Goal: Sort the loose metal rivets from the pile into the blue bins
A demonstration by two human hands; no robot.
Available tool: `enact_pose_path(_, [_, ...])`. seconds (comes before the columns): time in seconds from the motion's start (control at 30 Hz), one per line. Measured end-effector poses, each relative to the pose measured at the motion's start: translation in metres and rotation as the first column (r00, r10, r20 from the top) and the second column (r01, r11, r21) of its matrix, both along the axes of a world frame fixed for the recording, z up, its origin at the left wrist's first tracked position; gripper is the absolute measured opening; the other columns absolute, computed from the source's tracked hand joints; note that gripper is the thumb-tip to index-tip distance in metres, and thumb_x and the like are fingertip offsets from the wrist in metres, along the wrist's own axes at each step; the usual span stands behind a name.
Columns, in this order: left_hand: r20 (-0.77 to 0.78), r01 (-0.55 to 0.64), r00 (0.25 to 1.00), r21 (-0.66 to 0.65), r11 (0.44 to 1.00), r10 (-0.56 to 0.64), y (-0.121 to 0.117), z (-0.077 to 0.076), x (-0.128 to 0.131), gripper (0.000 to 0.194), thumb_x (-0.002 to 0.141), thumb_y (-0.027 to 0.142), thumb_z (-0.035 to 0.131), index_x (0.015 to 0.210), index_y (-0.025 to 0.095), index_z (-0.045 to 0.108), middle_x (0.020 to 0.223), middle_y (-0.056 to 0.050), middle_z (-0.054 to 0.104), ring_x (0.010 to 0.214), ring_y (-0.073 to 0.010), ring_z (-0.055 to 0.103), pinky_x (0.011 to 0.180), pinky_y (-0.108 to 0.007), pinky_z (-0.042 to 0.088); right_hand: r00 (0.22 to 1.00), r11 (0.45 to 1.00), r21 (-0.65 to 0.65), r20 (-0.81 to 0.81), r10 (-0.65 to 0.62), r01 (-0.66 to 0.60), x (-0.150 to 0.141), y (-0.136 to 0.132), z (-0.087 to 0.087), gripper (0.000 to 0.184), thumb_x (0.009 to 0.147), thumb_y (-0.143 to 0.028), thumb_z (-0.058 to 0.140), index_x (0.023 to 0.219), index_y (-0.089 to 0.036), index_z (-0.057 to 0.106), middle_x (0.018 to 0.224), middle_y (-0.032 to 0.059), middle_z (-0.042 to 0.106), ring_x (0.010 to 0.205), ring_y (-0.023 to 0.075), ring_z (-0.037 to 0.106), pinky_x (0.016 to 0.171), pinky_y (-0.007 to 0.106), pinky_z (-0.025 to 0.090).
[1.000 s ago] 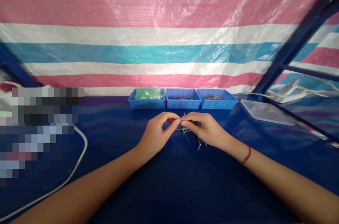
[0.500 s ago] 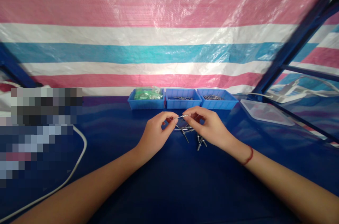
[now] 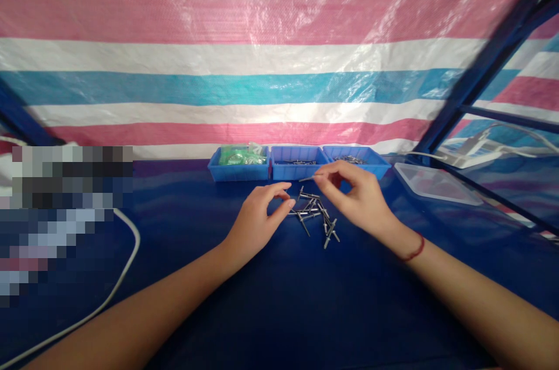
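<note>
Between the thumb and fingertips of my right hand [image 3: 349, 189] is a thin metal pop rivet [image 3: 308, 178], its shank pointing left. The hand hovers in front of the middle and right bins. My left hand [image 3: 264, 212] has thumb and forefinger apart, with nothing between them. Just right of its fingertips lies a loose pile of pop rivets [image 3: 312, 207] on the blue table [image 3: 279, 300], several of them crossing one another.
Three blue bins stand at the back: the left bin [image 3: 239, 172] holds green and clear plastic bags, the middle bin [image 3: 292, 172] and right bin [image 3: 375, 170] hold small metal pieces. A clear plastic lid [image 3: 437, 185] lies to the right. A white cable [image 3: 131, 265] curves along the left.
My left hand has let go of the rivet that both hands held. My right hand has drawn it up and to the right, uncovering more of the pile.
</note>
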State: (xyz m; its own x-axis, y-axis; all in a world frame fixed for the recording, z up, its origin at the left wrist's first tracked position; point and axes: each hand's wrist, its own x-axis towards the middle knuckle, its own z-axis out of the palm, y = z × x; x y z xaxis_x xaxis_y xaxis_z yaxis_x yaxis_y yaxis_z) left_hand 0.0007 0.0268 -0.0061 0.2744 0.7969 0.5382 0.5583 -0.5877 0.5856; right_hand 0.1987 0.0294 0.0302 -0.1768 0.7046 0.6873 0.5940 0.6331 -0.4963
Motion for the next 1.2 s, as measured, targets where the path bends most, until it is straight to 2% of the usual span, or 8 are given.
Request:
enact_pose_path(0.07, [-0.097,0.012,0.995,0.008,1.000,-0.011,0.000,-0.001,0.001,0.026,0.085,0.025,0.056,0.111,0.022,0.061,0.099,-0.003,0.067,0.099,-0.0195,0.058,0.090,-0.036,0.045,0.984,0.984,0.057,-0.064,-0.166,0.170,0.017,0.013,0.005,0.014,0.083,-0.030,0.057,0.084,-0.019,0.064,0.076,0.0032,0.066,0.063,0.0135,0.056,0.060,0.026,0.045])
enact_pose_path(0.23, [-0.344,0.026,0.939,0.026,0.999,-0.016,-0.003,-0.005,0.003,0.022,0.086,0.029,0.054,0.103,0.024,0.067,0.110,-0.006,0.063,0.107,-0.0243,0.051,0.091,-0.042,0.042,0.845,0.835,0.147,-0.161,-0.509,0.531,0.067,0.048,0.008,0.026,0.083,-0.036,0.053,0.094,-0.018,0.067,0.084,0.0072,0.068,0.067,0.0175,0.058,0.063,0.030,0.046])
enact_pose_path(0.4, [-0.394,-0.037,0.918,0.000,0.999,0.034,-0.003,-0.006,0.003,0.020,0.088,0.028,0.051,0.096,0.023,0.068,0.103,-0.005,0.064,0.098,-0.0233,0.053,0.086,-0.040,0.043,0.735,0.741,0.020,0.119,-0.668,0.671,0.101,0.069,-0.010,0.026,0.075,-0.031,0.058,0.089,-0.014,0.071,0.081,0.0115,0.068,0.075,0.0253,0.061,0.072,0.037,0.044])
enact_pose_path(0.53, [-0.409,-0.054,0.912,-0.032,0.998,0.037,-0.003,-0.005,0.002,0.020,0.090,0.028,0.048,0.086,0.022,0.067,0.096,-0.004,0.064,0.092,-0.0225,0.053,0.082,-0.039,0.042,0.705,0.712,0.021,0.124,-0.699,0.702,0.101,0.071,-0.015,0.027,0.074,-0.026,0.054,0.090,-0.012,0.071,0.085,0.0133,0.068,0.083,0.0278,0.061,0.076,0.038,0.043])
enact_pose_path(0.7, [-0.319,-0.071,0.947,-0.057,0.996,0.050,-0.002,-0.002,0.002,0.019,0.091,0.027,0.046,0.087,0.021,0.064,0.097,-0.003,0.062,0.092,-0.0206,0.053,0.083,-0.037,0.042,0.856,0.861,-0.015,0.119,-0.503,0.508,0.065,0.053,-0.005,0.022,0.076,-0.024,0.054,0.089,-0.014,0.070,0.084,0.0096,0.069,0.073,0.0215,0.060,0.071,0.034,0.045])
enact_pose_path(0.83, [-0.214,-0.071,0.975,-0.067,0.995,0.055,-0.001,0.001,0.001,0.016,0.091,0.024,0.046,0.087,0.019,0.061,0.092,-0.003,0.062,0.091,-0.0199,0.054,0.082,-0.035,0.042,0.977,0.986,-0.142,0.207,-0.055,0.085,0.024,0.027,-0.006,0.019,0.079,-0.027,0.057,0.092,-0.016,0.068,0.083,0.0053,0.069,0.065,0.0157,0.058,0.064,0.029,0.046])
enact_pose_path(0.97, [-0.152,-0.034,0.988,-0.027,0.999,0.029,-0.002,0.002,0.001,0.013,0.090,0.022,0.049,0.085,0.019,0.061,0.088,-0.002,0.062,0.089,-0.0192,0.055,0.079,-0.033,0.042,0.930,0.969,-0.152,0.283,0.233,-0.196,-0.002,0.006,-0.011,0.019,0.083,-0.028,0.060,0.095,-0.017,0.067,0.091,0.0069,0.069,0.078,0.0165,0.061,0.071,0.029,0.048])
enact_pose_path(1.2, [0.022,0.071,0.997,0.058,0.996,-0.073,-0.003,0.000,0.001,0.006,0.086,0.020,0.055,0.082,0.018,0.060,0.080,0.000,0.060,0.079,-0.0134,0.058,0.074,-0.026,0.045,0.919,0.956,-0.164,0.279,0.281,-0.242,-0.007,0.001,-0.016,0.015,0.088,-0.023,0.053,0.089,-0.018,0.068,0.086,0.0057,0.069,0.081,0.0174,0.061,0.075,0.031,0.047])
